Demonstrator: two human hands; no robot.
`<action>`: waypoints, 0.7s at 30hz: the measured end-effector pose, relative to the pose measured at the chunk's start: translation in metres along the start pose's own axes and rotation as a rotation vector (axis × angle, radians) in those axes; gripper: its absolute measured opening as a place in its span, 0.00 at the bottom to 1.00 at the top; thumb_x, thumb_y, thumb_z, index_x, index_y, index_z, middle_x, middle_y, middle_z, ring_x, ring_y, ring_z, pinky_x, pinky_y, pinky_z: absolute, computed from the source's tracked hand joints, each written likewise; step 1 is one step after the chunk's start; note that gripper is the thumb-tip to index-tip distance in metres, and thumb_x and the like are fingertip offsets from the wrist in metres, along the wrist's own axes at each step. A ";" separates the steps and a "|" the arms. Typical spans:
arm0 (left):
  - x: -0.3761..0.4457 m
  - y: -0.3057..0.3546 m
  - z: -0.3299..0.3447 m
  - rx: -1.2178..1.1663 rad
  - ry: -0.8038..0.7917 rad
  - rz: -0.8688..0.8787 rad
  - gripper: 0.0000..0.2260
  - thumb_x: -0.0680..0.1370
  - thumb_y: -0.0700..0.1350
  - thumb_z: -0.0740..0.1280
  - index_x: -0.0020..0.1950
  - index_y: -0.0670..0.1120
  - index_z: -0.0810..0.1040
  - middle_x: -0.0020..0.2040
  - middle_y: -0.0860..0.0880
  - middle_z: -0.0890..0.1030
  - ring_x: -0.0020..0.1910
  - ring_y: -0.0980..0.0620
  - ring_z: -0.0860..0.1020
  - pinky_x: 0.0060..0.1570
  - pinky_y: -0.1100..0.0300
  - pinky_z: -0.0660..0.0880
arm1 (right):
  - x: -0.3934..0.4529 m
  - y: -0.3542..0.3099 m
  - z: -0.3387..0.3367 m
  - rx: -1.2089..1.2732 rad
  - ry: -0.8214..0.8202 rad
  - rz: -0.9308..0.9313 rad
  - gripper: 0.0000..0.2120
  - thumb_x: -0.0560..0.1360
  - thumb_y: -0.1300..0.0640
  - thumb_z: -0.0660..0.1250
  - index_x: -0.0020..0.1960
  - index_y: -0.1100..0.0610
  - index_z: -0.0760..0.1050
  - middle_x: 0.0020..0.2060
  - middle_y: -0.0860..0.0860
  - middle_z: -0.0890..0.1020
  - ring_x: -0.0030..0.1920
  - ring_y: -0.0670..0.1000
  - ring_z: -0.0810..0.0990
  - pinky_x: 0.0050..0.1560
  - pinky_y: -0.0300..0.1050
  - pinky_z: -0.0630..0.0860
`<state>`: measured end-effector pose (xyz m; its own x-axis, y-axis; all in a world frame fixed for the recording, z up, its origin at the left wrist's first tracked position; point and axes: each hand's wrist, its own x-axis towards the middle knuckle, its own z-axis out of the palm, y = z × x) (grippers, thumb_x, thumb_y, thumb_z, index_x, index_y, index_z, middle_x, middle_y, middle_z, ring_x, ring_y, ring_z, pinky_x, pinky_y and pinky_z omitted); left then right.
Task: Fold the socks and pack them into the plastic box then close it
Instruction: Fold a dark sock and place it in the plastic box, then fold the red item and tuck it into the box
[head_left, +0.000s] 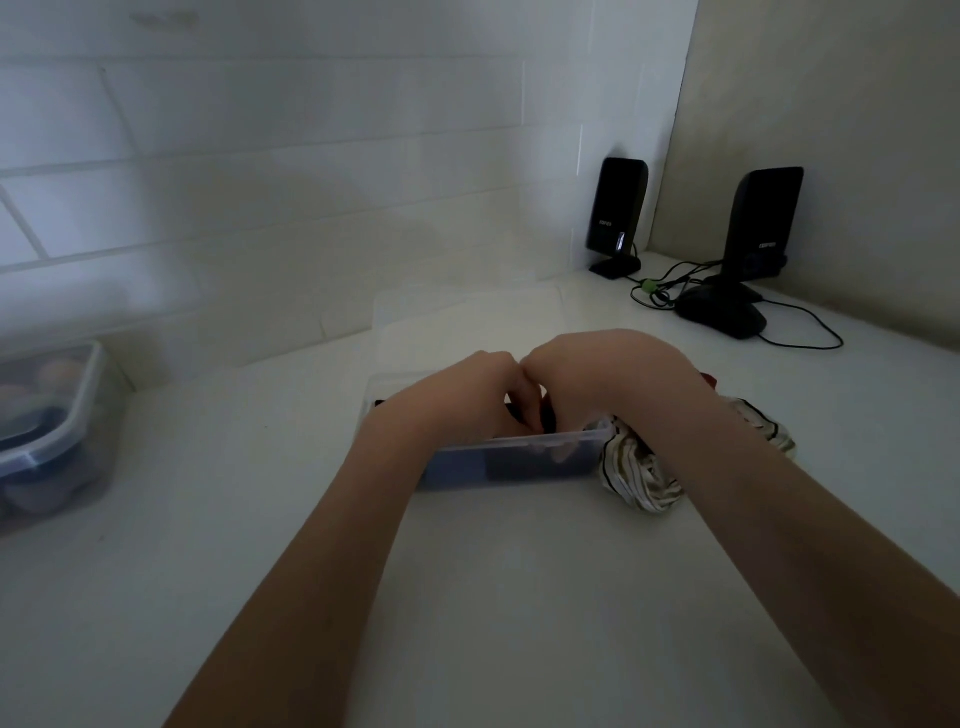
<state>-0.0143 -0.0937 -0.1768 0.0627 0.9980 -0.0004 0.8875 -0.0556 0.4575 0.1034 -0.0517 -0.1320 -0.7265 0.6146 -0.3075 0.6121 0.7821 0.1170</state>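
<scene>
Dim white tiled wall (311, 156).

The scene is dim and bluish-grey, with the brightest patch on the tiled wall (260, 130) up and to the left of the hands (524, 395), which suggests light entering from that side. The whole frame is soft, most so at the far left, where a lidded container (52, 431) is smeared. Wide-angle distortion bends the tile lines and stretches the forearms toward the lower corners; no glare shows on the surface (519, 597).
</scene>
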 end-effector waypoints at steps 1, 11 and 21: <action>-0.001 0.000 -0.001 0.005 -0.017 0.000 0.03 0.70 0.43 0.72 0.39 0.51 0.84 0.33 0.62 0.78 0.34 0.62 0.77 0.39 0.68 0.73 | 0.001 0.000 0.001 -0.006 0.005 -0.004 0.24 0.64 0.50 0.77 0.57 0.55 0.77 0.50 0.50 0.82 0.48 0.51 0.79 0.42 0.42 0.71; -0.011 -0.004 -0.021 -0.393 0.020 -0.128 0.07 0.72 0.44 0.73 0.46 0.42 0.85 0.34 0.52 0.84 0.32 0.58 0.82 0.34 0.66 0.79 | -0.003 0.031 -0.019 0.401 0.137 -0.004 0.07 0.70 0.59 0.72 0.48 0.54 0.80 0.41 0.48 0.85 0.44 0.46 0.83 0.49 0.42 0.76; -0.011 -0.002 -0.026 -0.456 0.271 -0.121 0.06 0.74 0.45 0.70 0.44 0.43 0.84 0.35 0.50 0.84 0.28 0.58 0.80 0.29 0.65 0.77 | -0.014 0.052 -0.011 -0.029 -0.231 0.307 0.26 0.71 0.45 0.70 0.67 0.52 0.71 0.64 0.53 0.74 0.60 0.55 0.76 0.53 0.45 0.74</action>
<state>-0.0286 -0.1041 -0.1544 -0.2010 0.9716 0.1245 0.5893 0.0184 0.8077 0.1419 -0.0181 -0.1114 -0.4193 0.7836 -0.4586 0.7785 0.5701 0.2624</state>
